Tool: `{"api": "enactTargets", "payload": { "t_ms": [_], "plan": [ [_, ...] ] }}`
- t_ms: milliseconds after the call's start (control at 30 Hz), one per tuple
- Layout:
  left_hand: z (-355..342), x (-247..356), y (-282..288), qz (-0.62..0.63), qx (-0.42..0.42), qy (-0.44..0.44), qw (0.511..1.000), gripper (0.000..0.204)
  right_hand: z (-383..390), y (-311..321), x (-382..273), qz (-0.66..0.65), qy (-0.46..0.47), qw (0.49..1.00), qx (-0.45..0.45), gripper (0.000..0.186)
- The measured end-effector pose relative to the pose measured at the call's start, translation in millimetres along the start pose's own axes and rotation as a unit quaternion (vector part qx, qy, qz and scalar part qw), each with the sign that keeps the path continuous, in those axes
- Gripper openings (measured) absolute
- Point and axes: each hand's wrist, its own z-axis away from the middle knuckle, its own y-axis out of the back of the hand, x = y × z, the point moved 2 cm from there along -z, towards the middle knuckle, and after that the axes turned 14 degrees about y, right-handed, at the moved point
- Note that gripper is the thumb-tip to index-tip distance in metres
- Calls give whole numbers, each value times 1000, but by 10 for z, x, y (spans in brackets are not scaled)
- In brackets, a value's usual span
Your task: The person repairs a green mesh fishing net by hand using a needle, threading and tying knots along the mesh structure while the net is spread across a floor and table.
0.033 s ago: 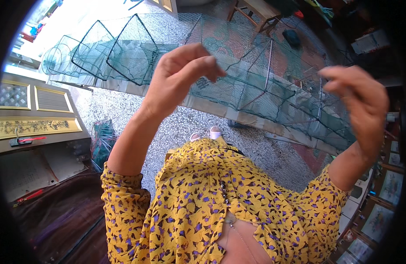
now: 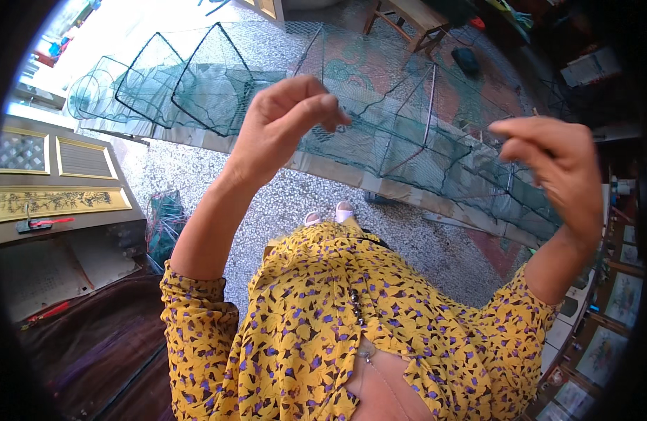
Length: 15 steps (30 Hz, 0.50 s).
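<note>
Net trap: green and see-through, stretched out below and beyond both sets of fingers, and running well past them on the left.
Left fingers: thumb and bent forefinger together, a tidy pinch! Whether a thread sits inside it, I cannot tell.
Right fingers: blurred, tips close to one another; can't call whether they meet or grip anything.
Spread: left hand and right hand well apart, the mesh in full sight between them, a good clear view, I'd judge.
Touch: light fingertips look right for strands this fine; a hard tug could snag, so lift anything thin free gently.
Pale rod: there it stands, between the two sets of fingers; a likely catching point, best steered round.
Dark frames: diamond-shaped, left of the left fingers and apart from them; pulling unevenly might tip them.
Worktop: long and pale, under the net, nearer the body than the fingers; should make steady backing.
Netting bundle: well left of the left fingers and nearer the body; loose strands there, best kept clear of the sleeve.
</note>
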Motion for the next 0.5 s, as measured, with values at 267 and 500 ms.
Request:
{"api": "enactTargets", "payload": {
  "t_ms": [267, 500],
  "plan": [
    [296, -332, 52, 16, 93, 101, 990, 25, -323, -180, 958, -195, -12, 937, 290, 21],
    [473, -592, 60, 158, 125, 130, 971, 20, -704, 218, 1465, -704, 201, 622, 277, 10]
  ]
}}
